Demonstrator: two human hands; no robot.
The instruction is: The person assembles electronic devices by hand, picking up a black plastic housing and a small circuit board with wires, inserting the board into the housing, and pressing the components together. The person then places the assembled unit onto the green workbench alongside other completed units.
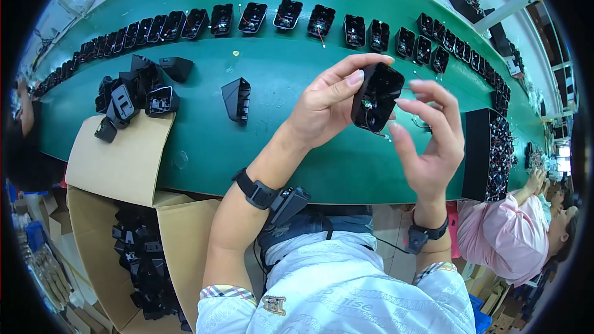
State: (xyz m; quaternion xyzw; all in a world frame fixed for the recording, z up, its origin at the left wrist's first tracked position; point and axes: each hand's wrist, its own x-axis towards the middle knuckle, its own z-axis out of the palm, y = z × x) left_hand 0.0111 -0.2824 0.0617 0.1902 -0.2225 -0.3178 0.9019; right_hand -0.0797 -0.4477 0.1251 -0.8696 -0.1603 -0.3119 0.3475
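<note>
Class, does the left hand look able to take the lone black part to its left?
Probably not: the left hand holds a black housing, though nothing visible blocks its way to the lone part.

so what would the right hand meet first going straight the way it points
The right hand would probably meet the black housing held in the left hand; any gap is hard to judge.

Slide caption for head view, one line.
Left hand holds a black housing above a green workbench; right hand close beside it, similar housings lined up beyond.
</note>
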